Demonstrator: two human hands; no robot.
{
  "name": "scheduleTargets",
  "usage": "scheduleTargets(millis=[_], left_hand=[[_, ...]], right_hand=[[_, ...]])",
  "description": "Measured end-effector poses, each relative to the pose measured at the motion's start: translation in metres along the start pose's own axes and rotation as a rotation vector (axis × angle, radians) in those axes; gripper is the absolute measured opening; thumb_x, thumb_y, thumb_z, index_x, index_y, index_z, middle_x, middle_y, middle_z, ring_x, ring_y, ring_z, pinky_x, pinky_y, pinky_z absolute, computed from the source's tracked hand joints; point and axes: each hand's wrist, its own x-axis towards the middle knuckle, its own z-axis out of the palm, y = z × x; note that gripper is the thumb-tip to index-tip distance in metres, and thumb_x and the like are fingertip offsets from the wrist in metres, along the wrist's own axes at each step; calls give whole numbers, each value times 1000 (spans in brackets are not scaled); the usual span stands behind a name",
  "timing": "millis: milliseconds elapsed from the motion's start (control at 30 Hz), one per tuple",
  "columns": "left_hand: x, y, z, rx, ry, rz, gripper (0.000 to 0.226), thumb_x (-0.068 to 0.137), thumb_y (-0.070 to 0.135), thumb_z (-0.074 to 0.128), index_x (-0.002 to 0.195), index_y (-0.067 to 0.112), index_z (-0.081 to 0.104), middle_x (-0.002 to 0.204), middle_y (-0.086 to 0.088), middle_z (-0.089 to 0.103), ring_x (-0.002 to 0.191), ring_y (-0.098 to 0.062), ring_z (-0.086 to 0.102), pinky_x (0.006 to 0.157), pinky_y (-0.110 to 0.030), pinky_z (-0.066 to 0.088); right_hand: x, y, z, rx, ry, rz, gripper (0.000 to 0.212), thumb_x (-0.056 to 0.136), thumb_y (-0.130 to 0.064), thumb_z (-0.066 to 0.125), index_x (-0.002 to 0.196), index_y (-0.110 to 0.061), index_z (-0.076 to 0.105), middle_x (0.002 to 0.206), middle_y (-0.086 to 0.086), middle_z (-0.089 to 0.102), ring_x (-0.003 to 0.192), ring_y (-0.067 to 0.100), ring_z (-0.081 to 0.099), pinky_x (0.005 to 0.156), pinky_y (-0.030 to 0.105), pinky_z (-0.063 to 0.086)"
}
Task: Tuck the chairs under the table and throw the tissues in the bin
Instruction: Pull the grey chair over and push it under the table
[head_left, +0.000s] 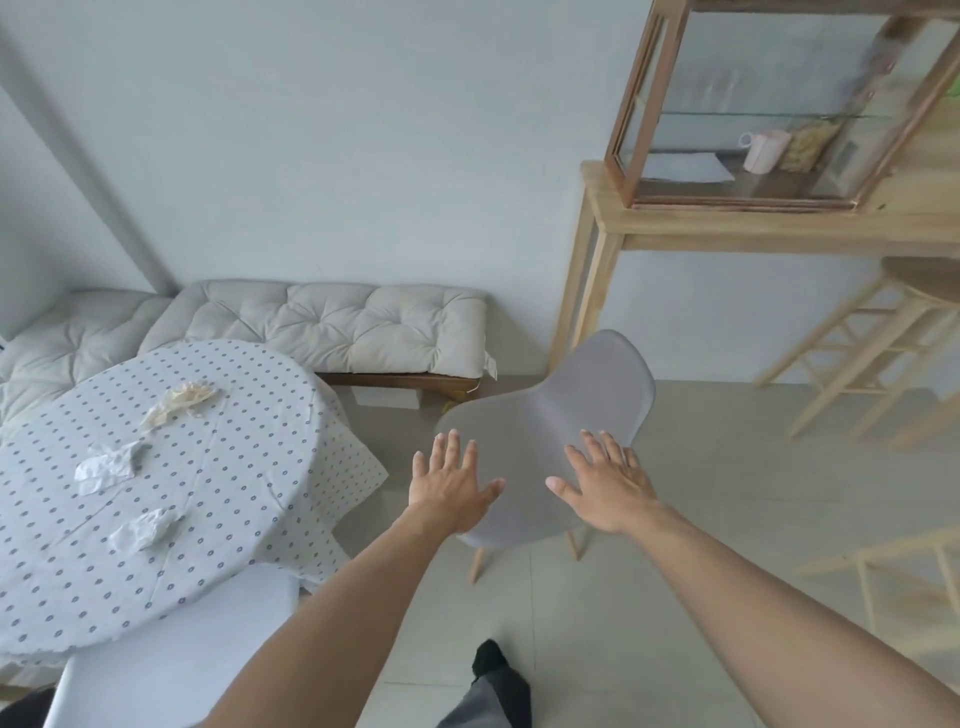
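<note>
A grey shell chair on light wooden legs stands on the tiled floor to the right of the round table, clear of its edge. My left hand hovers open over the seat's near left side. My right hand is spread open over the seat beside the backrest. A white chair sits partly under the table's near edge. On the dotted tablecloth lie three crumpled tissues: a beige one farthest, a white one in the middle, another white one nearest me.
A cushioned bench runs along the wall behind the table. A wooden console with a glass cabinet stands at the right, wooden stools beneath and beside it. My black-socked foot is on the tiles. No bin is visible.
</note>
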Motion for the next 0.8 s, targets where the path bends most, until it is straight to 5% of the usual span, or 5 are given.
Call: scheduleTargets(millis=[500,800], left_hand=[[211,51,-57,-14,-47,-64,89,99,76,16,165,20,-6,173,-11,-18,158,-31,-19,126,-61,1],[261,54,-53,-150,-79,-314,90,99,76,16,165,20,-6,173,-10,-18,158,-31,-19,126,-61,-2]], right_hand=[[191,107,-63,-1,-16,-32,79,101,-71,22,163,-23,17,173,9,-1,158,32,-6,125,56,5],[320,116,-72,-85,-110,-337,78,101,-70,20,162,-22,20,173,8,-2,158,32,-7,125,55,7]])
